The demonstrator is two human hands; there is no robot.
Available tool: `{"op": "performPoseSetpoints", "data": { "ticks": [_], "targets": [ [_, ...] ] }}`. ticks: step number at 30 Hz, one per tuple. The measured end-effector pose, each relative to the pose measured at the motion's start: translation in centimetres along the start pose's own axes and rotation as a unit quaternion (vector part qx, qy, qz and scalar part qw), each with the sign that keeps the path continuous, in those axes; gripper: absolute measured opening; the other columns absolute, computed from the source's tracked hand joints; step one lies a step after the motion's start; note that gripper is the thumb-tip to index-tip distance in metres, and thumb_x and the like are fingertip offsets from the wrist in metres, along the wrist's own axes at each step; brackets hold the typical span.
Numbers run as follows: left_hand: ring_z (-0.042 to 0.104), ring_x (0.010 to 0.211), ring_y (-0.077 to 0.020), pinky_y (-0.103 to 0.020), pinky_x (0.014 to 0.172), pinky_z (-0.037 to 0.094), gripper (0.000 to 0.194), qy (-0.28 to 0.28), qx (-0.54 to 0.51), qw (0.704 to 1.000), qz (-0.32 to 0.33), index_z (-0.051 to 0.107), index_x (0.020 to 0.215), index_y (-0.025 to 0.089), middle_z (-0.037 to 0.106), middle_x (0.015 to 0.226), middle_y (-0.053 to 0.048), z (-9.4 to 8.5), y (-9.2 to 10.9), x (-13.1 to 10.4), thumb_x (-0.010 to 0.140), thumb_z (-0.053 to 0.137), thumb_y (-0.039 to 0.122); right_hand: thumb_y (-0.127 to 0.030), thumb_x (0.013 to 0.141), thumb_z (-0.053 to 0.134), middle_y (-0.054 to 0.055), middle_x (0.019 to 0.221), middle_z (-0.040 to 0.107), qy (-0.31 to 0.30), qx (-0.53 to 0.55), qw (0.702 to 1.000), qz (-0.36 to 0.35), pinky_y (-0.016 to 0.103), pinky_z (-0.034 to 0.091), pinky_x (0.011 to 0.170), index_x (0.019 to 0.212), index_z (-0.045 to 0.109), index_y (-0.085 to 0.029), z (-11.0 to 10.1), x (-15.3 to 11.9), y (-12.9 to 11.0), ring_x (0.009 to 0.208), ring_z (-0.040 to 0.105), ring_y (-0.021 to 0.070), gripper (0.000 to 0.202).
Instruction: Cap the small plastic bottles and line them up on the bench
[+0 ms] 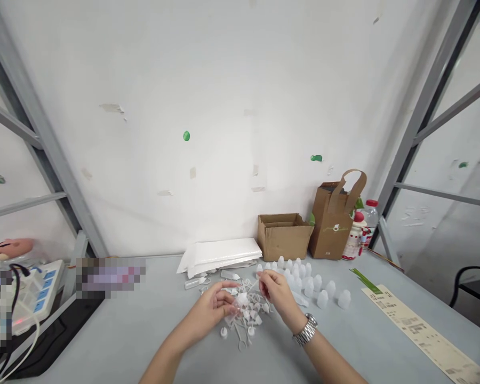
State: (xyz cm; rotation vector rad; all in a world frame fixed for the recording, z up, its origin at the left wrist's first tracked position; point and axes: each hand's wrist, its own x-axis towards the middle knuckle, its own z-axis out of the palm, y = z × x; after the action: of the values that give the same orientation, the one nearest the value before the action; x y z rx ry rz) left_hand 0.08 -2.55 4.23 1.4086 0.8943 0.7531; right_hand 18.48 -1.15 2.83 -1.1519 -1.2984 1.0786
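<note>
My left hand [213,309] curls its fingers and thumb around a small translucent white plastic piece [242,300], whose exact kind I cannot make out. My right hand [277,290], wearing a metal watch, is closed in a pinch on a thin white plastic strip [254,285], partly hidden by the fingers. Beneath both hands lies a loose pile of white plastic caps with ring loops [248,317]. Translucent rounded caps [309,287] stand in a group just right of and behind my right hand. A small clear tube with a white tip [194,283] lies behind my left hand.
White padded envelopes [224,255], an open cardboard box [286,240] and a brown paper bag [332,226] stand along the wall. A bottle [370,216] is beside the bag. Right lies a long printed paper strip [424,333]; left are a power strip [46,290] and cables.
</note>
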Motion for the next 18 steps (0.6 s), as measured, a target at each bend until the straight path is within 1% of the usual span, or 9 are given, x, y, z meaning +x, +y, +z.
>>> {"op": "performPoseSetpoints", "data": {
  "ticks": [2, 4, 6, 9, 12, 15, 16, 18],
  "targets": [
    [0.06, 0.079, -0.0161, -0.03, 0.075, 0.045, 0.044, 0.043, 0.019, 0.999, 0.018, 0.051, 0.106, 0.021, 0.057, 0.075, 0.002, 0.1, -0.2, 0.3, 0.065, 0.063, 0.024, -0.045, 0.079, 0.043, -0.007, 0.041, 0.038, -0.034, -0.004, 0.999, 0.0, 0.021, 0.027, 0.04, 0.05, 0.039, -0.02, 0.1, 0.0, 0.0, 0.037, 0.033, 0.0074, 0.038],
    [0.058, 0.078, -0.0157, -0.029, 0.072, 0.046, 0.047, 0.095, 0.047, 0.994, 0.032, 0.052, 0.106, 0.021, 0.055, 0.075, 0.002, 0.2, -0.5, 0.6, 0.062, 0.065, 0.025, -0.052, 0.08, 0.04, -0.007, 0.042, 0.04, -0.073, -0.019, 0.997, -0.005, 0.021, 0.029, 0.04, 0.056, 0.041, -0.02, 0.5, -0.2, 0.2, 0.037, 0.035, 0.0079, 0.04],
    [0.056, 0.08, -0.0165, -0.028, 0.071, 0.047, 0.048, 0.124, 0.076, 0.988, 0.046, 0.053, 0.106, 0.021, 0.055, 0.078, 0.0, 0.4, -0.8, 0.9, 0.06, 0.066, 0.024, -0.054, 0.08, 0.041, -0.007, 0.043, 0.041, -0.094, -0.054, 0.994, -0.009, 0.021, 0.03, 0.042, 0.058, 0.042, -0.02, 1.1, -0.6, 0.6, 0.039, 0.037, 0.0083, 0.04],
    [0.056, 0.086, -0.018, -0.028, 0.074, 0.046, 0.046, 0.122, 0.122, 0.983, 0.055, 0.057, 0.105, 0.022, 0.06, 0.085, -0.003, 0.8, -1.0, 1.0, 0.06, 0.064, 0.019, -0.051, 0.079, 0.045, -0.007, 0.045, 0.041, -0.091, -0.131, 0.987, -0.024, 0.021, 0.03, 0.045, 0.055, 0.039, -0.02, 1.6, -1.1, 1.1, 0.043, 0.039, 0.0086, 0.04],
    [0.056, 0.089, -0.0186, -0.028, 0.076, 0.045, 0.039, 0.134, 0.162, 0.976, 0.064, 0.06, 0.1, 0.022, 0.063, 0.093, -0.004, 1.0, -0.9, 0.9, 0.061, 0.062, 0.018, -0.046, 0.082, 0.042, -0.006, 0.047, 0.043, -0.099, -0.181, 0.978, -0.032, 0.021, 0.031, 0.048, 0.056, 0.04, -0.019, 1.5, -1.2, 1.2, 0.047, 0.042, 0.0094, 0.037],
    [0.056, 0.08, -0.018, -0.028, 0.071, 0.045, 0.023, 0.16, 0.211, 0.963, 0.057, 0.065, 0.084, 0.02, 0.065, 0.085, -0.004, 0.9, -1.0, 0.9, 0.062, 0.062, 0.025, -0.04, 0.085, 0.039, -0.005, 0.05, 0.044, -0.103, -0.198, 0.974, -0.04, 0.022, 0.033, 0.052, 0.059, 0.042, -0.019, 1.2, -1.1, 1.2, 0.05, 0.044, 0.0104, 0.033],
    [0.056, 0.075, -0.0175, -0.028, 0.069, 0.045, 0.019, 0.157, 0.211, 0.964, 0.047, 0.066, 0.08, 0.019, 0.065, 0.08, -0.003, 0.8, -1.0, 0.9, 0.063, 0.061, 0.027, -0.037, 0.085, 0.038, -0.005, 0.051, 0.045, -0.104, -0.201, 0.973, -0.049, 0.022, 0.034, 0.053, 0.061, 0.043, -0.019, 1.1, -1.1, 1.1, 0.051, 0.045, 0.0107, 0.031],
    [0.057, 0.067, -0.0163, -0.027, 0.065, 0.045, 0.018, 0.127, 0.173, 0.977, 0.019, 0.066, 0.074, 0.017, 0.065, 0.071, -0.002, 0.6, -1.2, 1.1, 0.065, 0.059, 0.031, -0.032, 0.085, 0.04, -0.004, 0.056, 0.047, -0.109, -0.201, 0.971, -0.074, 0.023, 0.034, 0.055, 0.066, 0.046, -0.019, 0.9, -1.3, 0.9, 0.055, 0.045, 0.0115, 0.024]
  ]
}}
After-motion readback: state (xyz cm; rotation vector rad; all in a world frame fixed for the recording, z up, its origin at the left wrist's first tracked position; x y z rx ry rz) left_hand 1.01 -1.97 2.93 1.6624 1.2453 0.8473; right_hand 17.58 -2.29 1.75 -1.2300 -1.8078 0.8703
